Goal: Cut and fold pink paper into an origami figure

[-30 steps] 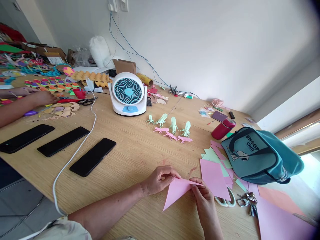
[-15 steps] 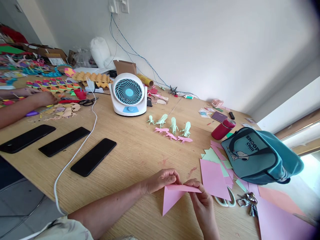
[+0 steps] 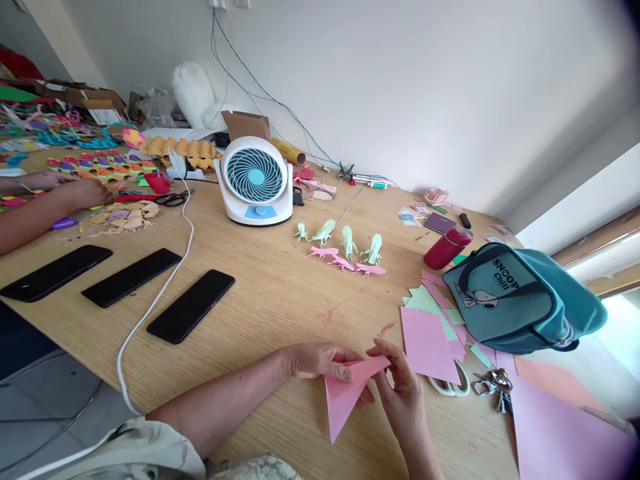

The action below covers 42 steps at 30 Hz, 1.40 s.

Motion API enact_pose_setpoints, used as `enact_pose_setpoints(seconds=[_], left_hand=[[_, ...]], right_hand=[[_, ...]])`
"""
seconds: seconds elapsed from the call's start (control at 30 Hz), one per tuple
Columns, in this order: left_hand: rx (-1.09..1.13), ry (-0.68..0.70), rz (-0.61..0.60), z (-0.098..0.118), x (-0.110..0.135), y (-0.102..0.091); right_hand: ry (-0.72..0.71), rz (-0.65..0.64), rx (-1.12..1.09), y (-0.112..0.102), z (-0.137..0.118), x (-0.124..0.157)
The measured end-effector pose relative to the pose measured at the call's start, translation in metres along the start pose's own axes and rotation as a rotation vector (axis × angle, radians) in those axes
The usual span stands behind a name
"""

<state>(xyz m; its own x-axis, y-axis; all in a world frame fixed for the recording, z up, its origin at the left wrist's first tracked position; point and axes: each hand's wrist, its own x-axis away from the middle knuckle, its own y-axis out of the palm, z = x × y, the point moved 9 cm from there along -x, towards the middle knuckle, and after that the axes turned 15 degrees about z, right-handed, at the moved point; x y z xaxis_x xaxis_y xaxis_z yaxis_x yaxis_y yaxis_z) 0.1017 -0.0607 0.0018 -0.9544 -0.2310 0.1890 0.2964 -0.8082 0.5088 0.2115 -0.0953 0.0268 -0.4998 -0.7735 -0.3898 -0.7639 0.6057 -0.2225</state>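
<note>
A sheet of pink paper, folded to a triangular shape, is held up between my two hands near the front of the table. My left hand grips its left side, thumb on top and fingers behind. At the upper right corner, my right hand pinches the folded edge between thumb and fingers. Farther back stand several pale green folded paper figures, with pink folded paper figures in a row before them. Right of my hands lies a flat pink sheet, partly over white-handled scissors.
A teal bag and red bottle stand right, with keys nearby. A white fan is at the back. Three black phones and a white cable lie left. Another person's hand works at far left.
The paper has turned in my hands, its pointed end now lower. My left thumb has moved onto the front of the paper, and my right hand has risen slightly. The view has shifted a little.
</note>
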Motion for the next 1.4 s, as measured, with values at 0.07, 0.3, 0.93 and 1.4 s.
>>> enact_pose_setpoints(seconds=[0.07,0.3,0.93,1.4], left_hand=[[0.022,0.039,0.065,0.001,-0.003,-0.009],[0.113,0.014,0.161,-0.001,-0.005,-0.018],[-0.345,0.217,0.463,0.013,-0.010,-0.033],[-0.892,0.660,0.704,0.072,0.071,-0.008]], right_hand=[[0.057,0.053,-0.019,-0.004,0.005,-0.002],[0.211,0.096,-0.078,0.001,0.011,0.000],[0.182,0.219,-0.011,-0.019,0.009,-0.008],[-0.360,-0.133,0.415,0.020,-0.041,0.049]])
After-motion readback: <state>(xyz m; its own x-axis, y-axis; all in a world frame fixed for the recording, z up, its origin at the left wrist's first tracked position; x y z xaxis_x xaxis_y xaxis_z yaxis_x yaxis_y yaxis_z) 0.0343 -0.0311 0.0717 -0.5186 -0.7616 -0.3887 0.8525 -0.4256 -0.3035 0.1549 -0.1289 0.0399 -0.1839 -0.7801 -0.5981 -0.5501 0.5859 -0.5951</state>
